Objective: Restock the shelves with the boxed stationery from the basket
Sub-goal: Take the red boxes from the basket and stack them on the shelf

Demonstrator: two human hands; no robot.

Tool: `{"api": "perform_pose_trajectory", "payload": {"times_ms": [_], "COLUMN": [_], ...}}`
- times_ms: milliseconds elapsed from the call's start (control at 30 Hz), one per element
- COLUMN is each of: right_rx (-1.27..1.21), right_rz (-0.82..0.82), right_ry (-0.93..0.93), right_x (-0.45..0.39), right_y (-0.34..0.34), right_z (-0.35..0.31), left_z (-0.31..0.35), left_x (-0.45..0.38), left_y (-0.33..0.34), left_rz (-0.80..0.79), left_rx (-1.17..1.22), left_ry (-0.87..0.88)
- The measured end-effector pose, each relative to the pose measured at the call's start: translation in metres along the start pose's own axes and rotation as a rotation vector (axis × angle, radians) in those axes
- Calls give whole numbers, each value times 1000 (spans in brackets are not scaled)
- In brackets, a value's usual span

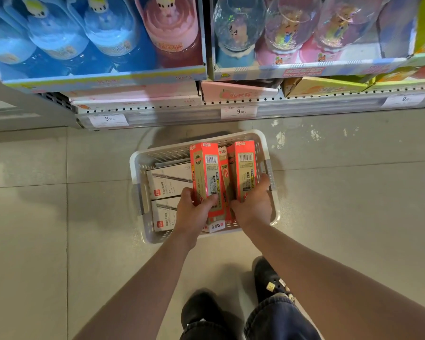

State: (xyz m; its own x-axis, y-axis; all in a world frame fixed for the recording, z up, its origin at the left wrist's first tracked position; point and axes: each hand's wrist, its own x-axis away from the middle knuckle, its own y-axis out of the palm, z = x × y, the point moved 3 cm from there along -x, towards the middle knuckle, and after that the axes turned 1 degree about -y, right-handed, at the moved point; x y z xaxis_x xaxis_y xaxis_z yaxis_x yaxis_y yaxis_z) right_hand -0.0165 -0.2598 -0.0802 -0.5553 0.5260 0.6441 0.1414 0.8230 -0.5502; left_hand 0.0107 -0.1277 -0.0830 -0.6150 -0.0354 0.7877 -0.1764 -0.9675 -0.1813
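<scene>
A white perforated basket (pixel 172 150) sits on the floor below the shelves. My left hand (pixel 193 213) grips a red and gold stationery box (pixel 205 170) by its near end, tilted up over the basket. My right hand (pixel 254 204) grips a second red and gold box (pixel 245 168) the same way. Another red box (pixel 224 177) is wedged between the two. Two white pen boxes (pixel 168 182) lie flat in the basket's left half. A small white box end (pixel 215 227) shows under my hands.
A shelf edge with price tags (pixel 238 111) runs above the basket. Display boxes of blue and pink toys (pixel 103 40) and glass globes (pixel 280 30) fill the shelf. My black shoes (pixel 268 278) stand on the grey tiled floor behind the basket.
</scene>
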Motion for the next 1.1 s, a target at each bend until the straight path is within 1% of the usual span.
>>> {"api": "perform_pose_trajectory", "payload": {"times_ms": [67, 167, 267, 467, 600, 667, 733, 867, 967, 1100], "right_rx": [-50, -97, -183, -366, -432, -469, -475, -415, -433, -420], "right_rz": [-9, -50, -126, -279, -321, -343, -338, -323, -319, -281], "right_ry": [24, -39, -81, -119, -236, -255, -272, -339, -326, -394], "right_x": [-1, 5, 27, 99, 154, 183, 211, 271, 315, 368], "right_y": [-6, -20, -43, -103, -141, -160, -178, -217, -243, -273], "right_z": [-3, -13, -34, -92, -136, -156, -175, -219, -248, -286], "left_z": [2, 10, 26, 84, 127, 149, 170, 213, 247, 293], "left_x": [5, 17, 38, 110, 170, 204, 236, 301, 346, 398], "left_y": [-4, -11, -22, -49, -69, -80, -91, -112, -126, -143], "left_rz": [-9, -24, -33, -103, -159, -175, -179, -159, -182, -192], "left_rx": [27, 55, 59, 74, 114, 149, 188, 260, 256, 260], "left_ry": [-13, -16, -1, 57, 135, 175, 224, 254, 283, 366]}}
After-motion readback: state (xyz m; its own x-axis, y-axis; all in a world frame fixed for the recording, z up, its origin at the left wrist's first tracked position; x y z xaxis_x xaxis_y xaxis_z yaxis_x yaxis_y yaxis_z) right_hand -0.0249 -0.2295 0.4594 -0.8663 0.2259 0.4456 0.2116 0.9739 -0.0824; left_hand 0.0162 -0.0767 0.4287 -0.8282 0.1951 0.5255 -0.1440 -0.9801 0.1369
